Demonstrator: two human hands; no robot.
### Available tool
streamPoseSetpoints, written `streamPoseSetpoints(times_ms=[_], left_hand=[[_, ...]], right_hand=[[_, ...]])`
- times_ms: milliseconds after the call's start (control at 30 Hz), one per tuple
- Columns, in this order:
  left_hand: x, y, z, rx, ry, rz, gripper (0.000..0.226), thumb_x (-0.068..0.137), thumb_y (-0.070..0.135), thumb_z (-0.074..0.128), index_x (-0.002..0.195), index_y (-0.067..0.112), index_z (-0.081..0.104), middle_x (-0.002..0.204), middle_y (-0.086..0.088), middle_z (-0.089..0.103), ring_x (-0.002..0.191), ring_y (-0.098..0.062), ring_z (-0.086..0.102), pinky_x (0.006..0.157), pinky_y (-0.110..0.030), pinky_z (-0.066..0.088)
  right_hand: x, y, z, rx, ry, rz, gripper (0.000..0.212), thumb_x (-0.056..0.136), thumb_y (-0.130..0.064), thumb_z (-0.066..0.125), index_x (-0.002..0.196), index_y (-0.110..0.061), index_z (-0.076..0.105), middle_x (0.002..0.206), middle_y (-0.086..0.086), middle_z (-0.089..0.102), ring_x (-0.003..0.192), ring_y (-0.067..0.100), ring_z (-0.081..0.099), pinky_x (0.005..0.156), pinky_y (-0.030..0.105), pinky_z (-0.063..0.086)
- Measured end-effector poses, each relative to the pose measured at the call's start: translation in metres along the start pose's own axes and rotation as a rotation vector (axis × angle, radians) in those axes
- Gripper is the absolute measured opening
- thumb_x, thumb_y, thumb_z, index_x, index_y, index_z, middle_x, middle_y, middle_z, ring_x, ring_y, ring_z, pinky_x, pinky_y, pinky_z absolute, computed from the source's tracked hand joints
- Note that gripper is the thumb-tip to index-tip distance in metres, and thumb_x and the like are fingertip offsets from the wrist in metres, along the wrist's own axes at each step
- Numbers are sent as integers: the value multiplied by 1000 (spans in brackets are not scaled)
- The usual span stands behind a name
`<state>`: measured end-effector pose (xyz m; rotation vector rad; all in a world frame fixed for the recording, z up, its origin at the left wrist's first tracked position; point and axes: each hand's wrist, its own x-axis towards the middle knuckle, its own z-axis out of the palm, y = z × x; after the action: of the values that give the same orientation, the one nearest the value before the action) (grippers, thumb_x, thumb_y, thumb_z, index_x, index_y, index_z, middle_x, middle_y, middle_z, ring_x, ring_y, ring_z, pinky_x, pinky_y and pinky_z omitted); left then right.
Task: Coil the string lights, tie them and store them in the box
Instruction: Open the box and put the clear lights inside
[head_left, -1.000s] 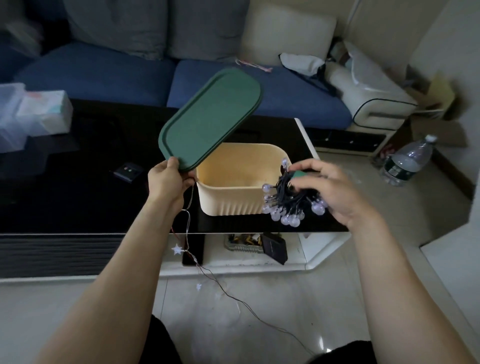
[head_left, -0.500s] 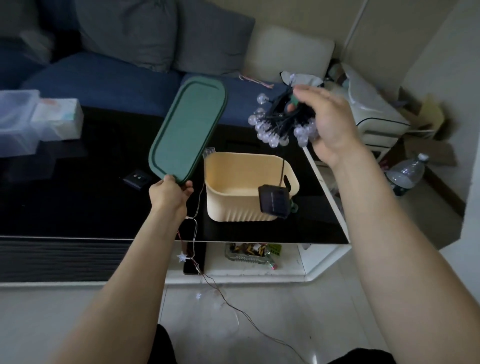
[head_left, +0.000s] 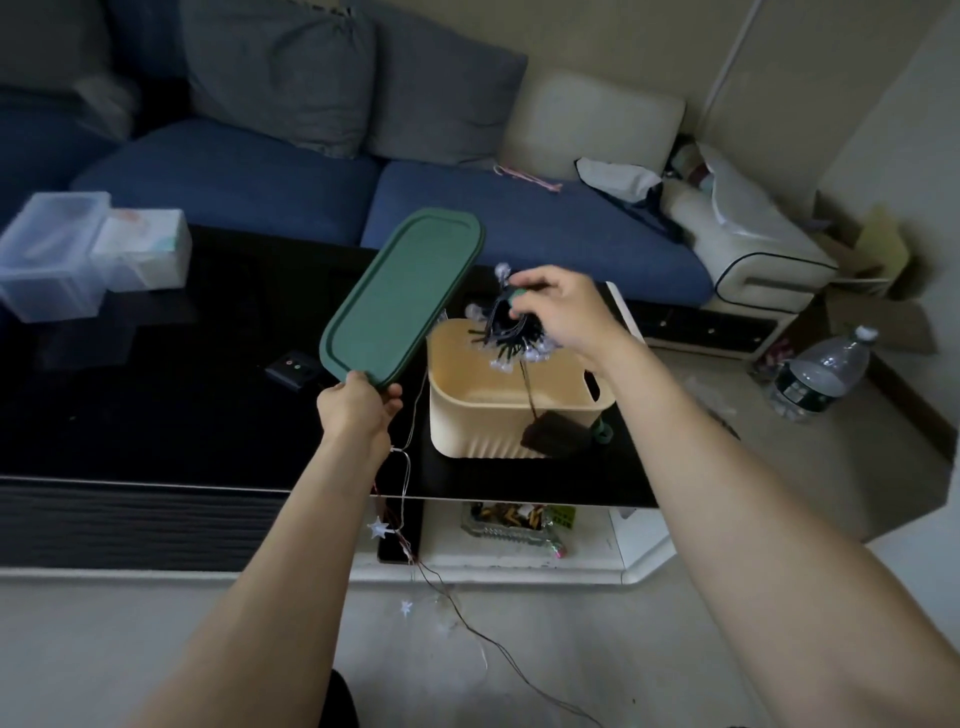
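A cream ribbed box (head_left: 483, 431) stands open near the right front edge of the black table (head_left: 156, 405). My right hand (head_left: 566, 312) holds a coiled bundle of dark-wired bulb string lights (head_left: 506, 332) just above the box's opening. A dark solar panel (head_left: 553, 436) dangles on its wire from the bundle, outside the box's front wall. My left hand (head_left: 358, 410) grips the near end of the green lid (head_left: 405, 296), held tilted up to the left of the box.
A thin wire with star lights (head_left: 400, 519) runs from beside my left hand over the table edge to the floor. A small black remote (head_left: 293, 370) lies on the table. Clear plastic boxes (head_left: 57, 254) sit far left. A water bottle (head_left: 821, 374) lies on the floor at right.
My right hand lifted the light bundle from beside the box up high, then brought it down over the box opening. The solar panel swung up from below the table edge.
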<state>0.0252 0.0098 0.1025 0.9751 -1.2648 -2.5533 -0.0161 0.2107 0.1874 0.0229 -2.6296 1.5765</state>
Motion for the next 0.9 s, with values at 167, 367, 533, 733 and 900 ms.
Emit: streamPoseSetpoints(times_ms=[167,367,533,733,900], left_hand=[[5,-1,-1,12,7,-14,21,104,7,37,84,10,45,85,-11,59,55,-14,50,53,-25,42],[9,-3,-1,-2,-9,-74,13,103,9,38,104,6,51,87,-9,62,54,-13,54,54,-26,45],[8,-3,-1,-89,-39,-86,16,103,7,37,116,5,47,90,-10,62,62,-19,60,72,-33,53],[1,2,2,-252,-94,-80,13,105,3,38,105,-1,50,97,-14,59,73,-25,58,68,-30,51],[1,2,3,-294,-55,-76,18,104,1,39,89,2,49,97,-14,58,81,-28,59,66,-30,52]], right_hand=[[14,0,7,-8,110,-87,18,98,-16,59,115,-17,64,94,-1,67,82,5,61,71,13,45],[25,-27,-7,188,316,-107,15,92,-14,59,101,-15,70,82,-4,67,76,5,59,68,16,47],[19,-48,-13,490,325,-42,18,72,-22,62,83,-14,74,81,4,70,86,21,65,79,38,52],[13,-69,-26,708,236,-22,14,88,-14,58,90,-9,70,92,12,68,87,27,67,75,41,55],[19,-81,-34,726,205,-74,20,79,-20,61,91,-7,70,95,15,67,92,29,65,79,43,54]])
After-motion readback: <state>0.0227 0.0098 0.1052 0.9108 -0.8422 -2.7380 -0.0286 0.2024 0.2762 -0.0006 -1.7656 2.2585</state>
